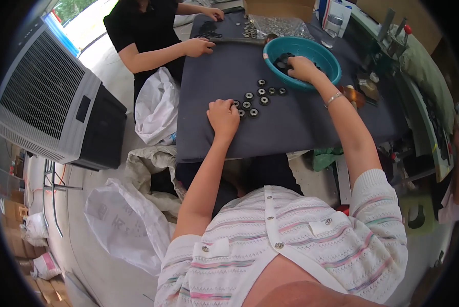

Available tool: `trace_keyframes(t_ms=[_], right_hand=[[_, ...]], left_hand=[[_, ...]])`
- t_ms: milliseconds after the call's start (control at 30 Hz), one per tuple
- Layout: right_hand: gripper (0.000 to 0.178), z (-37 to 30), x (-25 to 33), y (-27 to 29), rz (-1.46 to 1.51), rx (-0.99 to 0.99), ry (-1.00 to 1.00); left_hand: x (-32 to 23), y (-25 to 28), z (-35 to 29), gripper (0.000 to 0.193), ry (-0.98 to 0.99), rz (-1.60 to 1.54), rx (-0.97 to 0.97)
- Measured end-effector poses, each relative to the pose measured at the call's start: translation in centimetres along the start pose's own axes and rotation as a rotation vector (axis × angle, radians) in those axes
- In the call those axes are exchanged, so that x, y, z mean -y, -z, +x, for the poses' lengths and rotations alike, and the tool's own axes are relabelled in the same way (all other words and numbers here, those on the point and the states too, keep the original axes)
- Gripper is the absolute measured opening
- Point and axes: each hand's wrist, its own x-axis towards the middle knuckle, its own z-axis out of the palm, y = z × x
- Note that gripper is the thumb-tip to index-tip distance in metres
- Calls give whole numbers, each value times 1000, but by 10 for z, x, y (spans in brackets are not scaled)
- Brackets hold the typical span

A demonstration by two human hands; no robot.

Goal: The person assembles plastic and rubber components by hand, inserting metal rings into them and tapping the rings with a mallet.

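Small round black wheels with metal centres (264, 101) lie in a loose cluster on the dark grey table cover. My left hand (223, 118) rests at the cluster's left edge, its fingers curled against the leftmost wheel; whatever lies under them is hidden. To the upper right sits a teal plastic basin (333, 64) holding flat black pieces (284, 60). My right hand (302, 69) reaches over the basin's near rim, fingertips pinched down among those pieces. What it grips there is hidden.
Across the table's far left, a co-worker's hand (198, 47) is near a dark bar (239, 41) and more black pieces. A clear bag of metal parts (280, 26) lies at the back. A hand press (390, 43) stands right; a large air cooler (60, 97) stands left.
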Motion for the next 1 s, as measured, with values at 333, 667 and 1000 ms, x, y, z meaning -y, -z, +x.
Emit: trace_keyframes(t_ms=[333, 667, 1000], right_hand=[[29, -111, 98, -2, 204, -304, 223], [14, -135, 99, -42, 162, -152, 142], [6, -132, 103, -42, -82, -180, 186]], left_hand=[[-7, 3, -2, 18, -17, 149, 52], [18, 15, 21, 21, -21, 36, 218], [8, 36, 16, 21, -166, 179, 429]])
